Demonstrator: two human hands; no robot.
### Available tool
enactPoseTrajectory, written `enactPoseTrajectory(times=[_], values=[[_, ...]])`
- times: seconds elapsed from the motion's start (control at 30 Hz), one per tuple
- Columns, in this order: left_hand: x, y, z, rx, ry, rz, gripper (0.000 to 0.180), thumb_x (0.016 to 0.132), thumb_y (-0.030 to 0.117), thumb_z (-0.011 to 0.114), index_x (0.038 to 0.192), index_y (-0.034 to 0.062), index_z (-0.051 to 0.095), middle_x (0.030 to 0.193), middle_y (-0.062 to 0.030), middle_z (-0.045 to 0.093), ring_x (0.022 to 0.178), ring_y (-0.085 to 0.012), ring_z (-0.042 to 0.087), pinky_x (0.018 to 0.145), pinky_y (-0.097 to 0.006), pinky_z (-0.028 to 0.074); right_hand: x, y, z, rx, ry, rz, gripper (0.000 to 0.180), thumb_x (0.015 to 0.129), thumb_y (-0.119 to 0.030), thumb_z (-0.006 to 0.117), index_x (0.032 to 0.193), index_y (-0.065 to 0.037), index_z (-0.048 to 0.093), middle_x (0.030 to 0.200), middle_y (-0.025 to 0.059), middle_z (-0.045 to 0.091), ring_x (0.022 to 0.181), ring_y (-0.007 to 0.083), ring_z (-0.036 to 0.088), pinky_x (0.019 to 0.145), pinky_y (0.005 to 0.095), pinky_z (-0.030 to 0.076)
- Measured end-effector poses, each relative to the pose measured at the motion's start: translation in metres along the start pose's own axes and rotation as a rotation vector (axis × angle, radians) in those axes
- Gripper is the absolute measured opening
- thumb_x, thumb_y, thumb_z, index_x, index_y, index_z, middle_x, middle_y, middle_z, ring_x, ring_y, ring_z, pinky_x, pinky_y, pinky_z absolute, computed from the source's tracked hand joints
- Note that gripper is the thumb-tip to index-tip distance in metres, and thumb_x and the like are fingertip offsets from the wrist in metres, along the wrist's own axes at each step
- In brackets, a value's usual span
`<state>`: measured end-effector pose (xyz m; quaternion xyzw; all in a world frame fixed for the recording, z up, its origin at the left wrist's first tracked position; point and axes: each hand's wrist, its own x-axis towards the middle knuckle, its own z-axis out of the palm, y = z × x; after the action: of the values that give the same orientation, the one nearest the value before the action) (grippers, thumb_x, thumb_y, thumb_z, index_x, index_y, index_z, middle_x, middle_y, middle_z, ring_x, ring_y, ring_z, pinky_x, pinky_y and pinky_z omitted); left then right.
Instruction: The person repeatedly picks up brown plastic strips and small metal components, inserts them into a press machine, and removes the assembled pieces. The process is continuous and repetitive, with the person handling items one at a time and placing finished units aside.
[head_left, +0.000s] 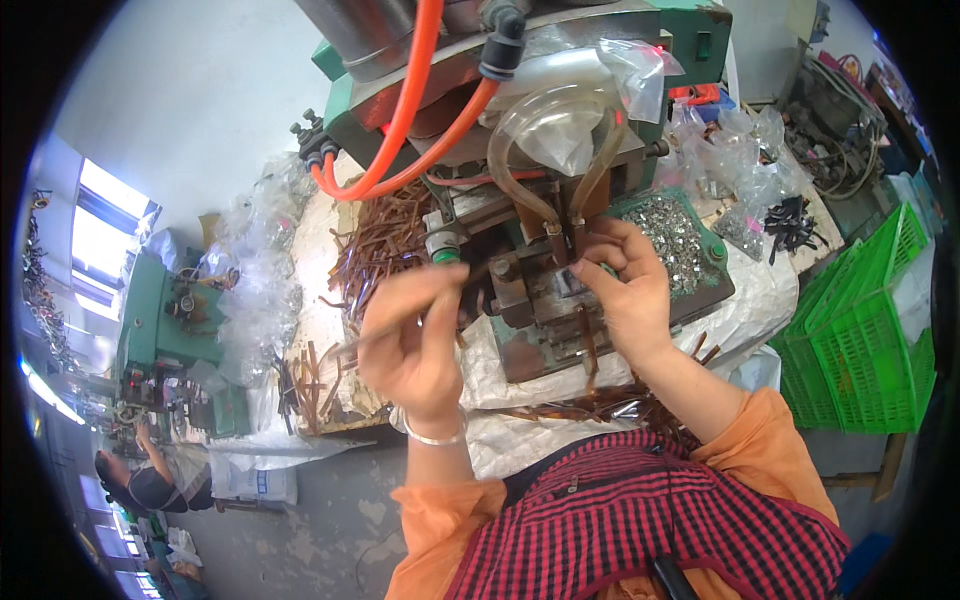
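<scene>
Brown strip pinched in left hand grip (thumb over fingers)

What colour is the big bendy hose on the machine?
The hose is bright orange, seen in the head view.

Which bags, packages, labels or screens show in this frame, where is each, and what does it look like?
No screens or readable labels.
Clear plastic bags: bench, upper right; crumpled, transparent.
Clear bags: bench's left edge; heaped, transparent.
Clear bag: over the green machine, around the tubing; transparent.
White sack: floor, lower left; flat, with bluish print.
Green crates: right; slatted plastic.
</scene>
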<state>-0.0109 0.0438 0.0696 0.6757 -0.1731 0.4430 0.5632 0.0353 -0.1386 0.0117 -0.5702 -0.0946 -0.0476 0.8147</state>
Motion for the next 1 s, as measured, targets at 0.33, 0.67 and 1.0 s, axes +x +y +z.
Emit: enactPoseTrajectory(times=[0.33,0.67,1.0], values=[[-0.044,-0.016,0.03,0.428,-0.51,0.515,0.021,0.073,0.006,0.078,0.093,0.0066,0.07,0.096,-0.0119,0.072,0.063,-0.0162,0.064,0.051,-0.027,0.048,0.006,0.013,-0.114,-1.445,0.111,-0.324,0.033,0.079,-0.018,0.075,0.11,-0.006,0.07,0.132,0.023,0.058,0.134,0.0414,0.045,0.109,0.0492,0.038],[-0.059,-0.048,0.034,0.404,-0.431,0.687,0.02,0.075,0.014,0.076,0.091,0.0091,0.066,0.091,-0.0068,0.068,0.054,-0.0122,0.054,0.044,-0.026,0.042,0.049,0.055,-0.172,-1.024,0.149,-0.034,0.017,0.086,-0.014,0.072,0.097,-0.001,0.072,0.112,0.0192,0.068,0.113,0.0357,0.06,0.099,0.0436,0.045],[-0.08,-0.013,0.003,0.479,-0.351,0.55,0.026,0.072,0.016,0.068,0.097,0.0103,0.067,0.103,-0.0083,0.067,0.058,-0.0166,0.055,0.052,-0.031,0.044,0.045,0.071,-0.167,-1.563,-0.043,-0.464,0.025,0.091,-0.012,0.066,0.107,0.007,0.066,0.137,0.0222,0.055,0.133,0.0392,0.045,0.11,0.0458,0.038]])
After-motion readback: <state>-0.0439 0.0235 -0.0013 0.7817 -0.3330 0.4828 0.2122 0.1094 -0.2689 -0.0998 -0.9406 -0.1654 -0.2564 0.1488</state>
